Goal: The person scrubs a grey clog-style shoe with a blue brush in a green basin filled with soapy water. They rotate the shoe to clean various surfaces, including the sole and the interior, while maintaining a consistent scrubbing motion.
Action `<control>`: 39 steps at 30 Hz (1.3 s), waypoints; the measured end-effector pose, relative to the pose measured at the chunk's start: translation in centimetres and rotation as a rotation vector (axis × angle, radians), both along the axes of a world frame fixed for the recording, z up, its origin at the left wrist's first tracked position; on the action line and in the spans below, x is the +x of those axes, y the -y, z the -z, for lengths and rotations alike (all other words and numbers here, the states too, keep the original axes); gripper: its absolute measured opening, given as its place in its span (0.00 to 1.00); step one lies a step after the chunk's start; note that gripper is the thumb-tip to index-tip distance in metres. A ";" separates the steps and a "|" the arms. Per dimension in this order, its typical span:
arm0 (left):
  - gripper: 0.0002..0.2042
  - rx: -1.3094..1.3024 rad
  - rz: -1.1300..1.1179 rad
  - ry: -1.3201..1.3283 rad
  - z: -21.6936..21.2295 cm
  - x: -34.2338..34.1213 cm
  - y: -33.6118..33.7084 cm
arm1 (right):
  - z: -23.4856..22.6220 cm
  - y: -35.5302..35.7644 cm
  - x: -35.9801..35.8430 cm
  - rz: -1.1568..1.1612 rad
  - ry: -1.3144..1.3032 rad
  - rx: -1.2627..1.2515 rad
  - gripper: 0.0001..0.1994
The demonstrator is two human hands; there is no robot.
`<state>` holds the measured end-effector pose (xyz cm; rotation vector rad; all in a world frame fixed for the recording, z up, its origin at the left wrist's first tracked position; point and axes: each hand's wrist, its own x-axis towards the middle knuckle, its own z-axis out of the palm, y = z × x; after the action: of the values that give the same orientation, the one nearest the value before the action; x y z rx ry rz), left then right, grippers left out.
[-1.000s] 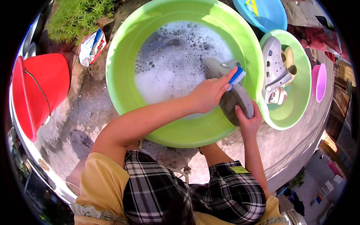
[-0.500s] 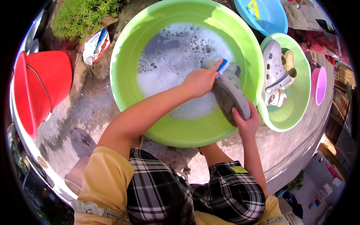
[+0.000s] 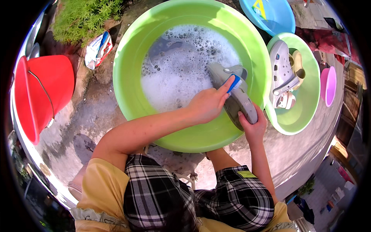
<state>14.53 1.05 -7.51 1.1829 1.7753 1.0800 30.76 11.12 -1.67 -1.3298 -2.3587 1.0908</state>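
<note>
My left hand (image 3: 208, 105) is closed around a blue scrub brush (image 3: 233, 84), its white bristles against the side of a grey clog (image 3: 245, 101). At the clog's near end, my right hand (image 3: 255, 124) grips it with the thumb on top. The clog is tilted on its side, its sole partly facing me and its far end toward the suds. It is held over a large lime-green basin (image 3: 193, 141) with foamy water (image 3: 174, 75) in it. Part of the brush is hidden by my left fingers.
To the right stands a smaller green tub (image 3: 305, 120) with a light grey clog (image 3: 281, 62) and tan footwear (image 3: 297, 67). A blue basin (image 3: 276, 19) and a pink basin (image 3: 328, 87) lie beyond. At left are a red bucket (image 3: 58, 83), a plastic packet (image 3: 97, 50) and a green plant (image 3: 85, 19).
My left hand with the brush has moved down along the clog toward its near end, uncovering the clog's far part and strap. My right hand keeps its grip.
</note>
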 end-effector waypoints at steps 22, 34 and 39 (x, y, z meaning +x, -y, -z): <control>0.24 -0.225 0.106 -0.050 -0.6 -3.4 0.2 | -0.7 0.2 -0.6 0.007 0.086 0.016 0.21; 0.21 -0.408 -0.131 -0.477 3.9 -10.9 -2.5 | -1.2 0.3 -1.0 0.025 0.059 -0.005 0.21; 0.22 -0.580 -0.274 -0.541 7.4 -14.8 0.2 | -0.9 0.4 -1.1 -0.009 0.021 -0.002 0.21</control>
<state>-0.23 0.81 -14.94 0.9257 2.4982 0.3229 29.62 10.75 -0.79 -1.3398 -2.3812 1.0868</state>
